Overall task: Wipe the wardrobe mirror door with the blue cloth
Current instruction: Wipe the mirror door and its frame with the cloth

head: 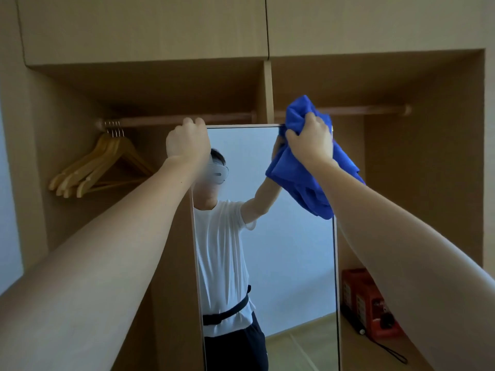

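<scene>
The tall, narrow mirror door (pixel 289 250) stands in the middle of the open wooden wardrobe and reflects a person in a white T-shirt. My left hand (pixel 187 141) grips the mirror door's top left corner, fingers curled over its upper edge. My right hand (pixel 310 139) clutches the bunched blue cloth (pixel 302 180) against the top right corner of the mirror. Most of the cloth hangs loose below my wrist, over the mirror's right edge.
A wooden clothes rail (pixel 230 117) runs behind the mirror's top. Several wooden hangers (pixel 99 167) hang at its left end. A red box (pixel 369 303) with a black cord lies on the wardrobe floor at lower right. Closed cupboard doors (pixel 144 28) are overhead.
</scene>
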A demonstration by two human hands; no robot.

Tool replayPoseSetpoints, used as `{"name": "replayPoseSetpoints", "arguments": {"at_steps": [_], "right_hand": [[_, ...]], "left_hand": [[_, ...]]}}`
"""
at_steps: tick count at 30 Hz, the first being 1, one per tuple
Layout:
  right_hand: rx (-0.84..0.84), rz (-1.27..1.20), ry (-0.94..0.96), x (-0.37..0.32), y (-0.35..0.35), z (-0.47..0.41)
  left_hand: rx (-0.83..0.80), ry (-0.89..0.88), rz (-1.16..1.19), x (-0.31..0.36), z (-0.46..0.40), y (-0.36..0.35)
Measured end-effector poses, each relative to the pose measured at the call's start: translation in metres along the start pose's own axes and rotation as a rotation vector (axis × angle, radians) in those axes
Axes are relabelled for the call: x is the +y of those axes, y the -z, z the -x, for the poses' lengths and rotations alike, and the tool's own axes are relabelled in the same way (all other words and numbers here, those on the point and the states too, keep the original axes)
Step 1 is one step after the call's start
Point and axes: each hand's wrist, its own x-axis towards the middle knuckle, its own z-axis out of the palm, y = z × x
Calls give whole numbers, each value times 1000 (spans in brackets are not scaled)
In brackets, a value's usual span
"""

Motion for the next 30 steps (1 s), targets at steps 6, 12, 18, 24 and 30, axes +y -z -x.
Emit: {"name": "replayPoseSetpoints", "arguments": {"at_steps": [6,12,18,24,30], "right_hand": [[19,26,-131,-3,0,0],[-61,11,77,-25,-11,20],[6,-14,-179,12,12,0],[-7,39,-94,-33,-8,15],[-65,35,63,-93,-37,37]], "left_hand": [[9,17,14,4,2,0],[22,21,27,2,-1,-4],[40,-5,40,-2,0,-5],[18,-17,6,-1,0,-5],[20,-37,48,-4,-5,-7]]}}
